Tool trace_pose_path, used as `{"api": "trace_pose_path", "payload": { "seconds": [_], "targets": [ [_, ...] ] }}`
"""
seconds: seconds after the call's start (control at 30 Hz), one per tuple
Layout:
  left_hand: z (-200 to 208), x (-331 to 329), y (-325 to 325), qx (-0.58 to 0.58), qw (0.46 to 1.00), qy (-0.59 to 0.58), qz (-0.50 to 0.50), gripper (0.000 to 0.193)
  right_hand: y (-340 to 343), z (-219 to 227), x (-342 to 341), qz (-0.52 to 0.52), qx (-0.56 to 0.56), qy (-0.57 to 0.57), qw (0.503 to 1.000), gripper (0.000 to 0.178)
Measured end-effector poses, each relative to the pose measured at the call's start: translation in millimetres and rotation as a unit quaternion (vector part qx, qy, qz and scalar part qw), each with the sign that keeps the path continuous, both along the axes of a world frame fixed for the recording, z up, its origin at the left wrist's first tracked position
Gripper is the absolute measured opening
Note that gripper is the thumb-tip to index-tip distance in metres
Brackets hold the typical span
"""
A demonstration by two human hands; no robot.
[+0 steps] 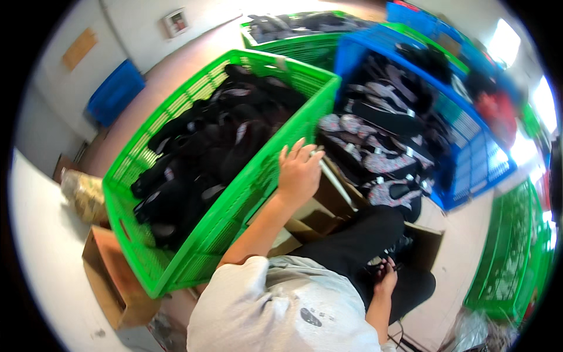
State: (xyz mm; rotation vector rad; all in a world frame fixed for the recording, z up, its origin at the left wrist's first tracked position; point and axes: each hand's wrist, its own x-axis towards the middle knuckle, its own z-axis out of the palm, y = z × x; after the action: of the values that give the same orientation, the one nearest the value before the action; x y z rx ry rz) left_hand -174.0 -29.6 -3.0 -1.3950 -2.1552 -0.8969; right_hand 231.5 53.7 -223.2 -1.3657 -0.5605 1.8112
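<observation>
My left hand [299,173] reaches up with its fingers stretched out and slightly apart, over the near right wall of a large green crate [202,258]; whether it touches the rim I cannot tell. Many black shoes [226,132] are heaped in that crate. To the right, a blue crate [469,161] is filled with dark and floral-patterned shoes [390,161]. Low by my lap, my right hand [385,276] has its fingers curled at a small dark thing. What it holds is hard to make out against my black trousers.
Open cardboard boxes [314,220] stand between the crates and my legs. Another carton [120,287] sits at the left, below a yellowish bag [83,193]. More green crates [507,252] stand at right and behind. A blurred red and dark shape [495,111] shows at the far right.
</observation>
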Motion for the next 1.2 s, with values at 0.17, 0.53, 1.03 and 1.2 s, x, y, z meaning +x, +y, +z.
{"api": "trace_pose_path", "payload": {
  "seconds": [0.17, 0.53, 1.03, 1.2],
  "targets": [
    [-46, 21, 29, -0.167, 0.984, -0.021, -0.06, 0.039, -8, 31, -14, -0.015, -0.014, 0.007, 1.0, 0.03],
    [-153, 19, 188, -0.119, 0.529, -0.832, -0.116, 0.071, 0, 42, -13, -0.001, -0.082, -0.009, 0.997, 0.026],
    [-168, 19, 207, 0.015, 0.356, -0.925, -0.135, 0.031, 3, 39, -8, 0.003, -0.075, 0.011, 0.997, 0.02],
    [-130, 8, 113, -0.005, 0.311, -0.94, -0.138, 0.042, 3, 43, -15, 0.01, -0.076, 0.011, 0.997, 0.017]
  ]
}}
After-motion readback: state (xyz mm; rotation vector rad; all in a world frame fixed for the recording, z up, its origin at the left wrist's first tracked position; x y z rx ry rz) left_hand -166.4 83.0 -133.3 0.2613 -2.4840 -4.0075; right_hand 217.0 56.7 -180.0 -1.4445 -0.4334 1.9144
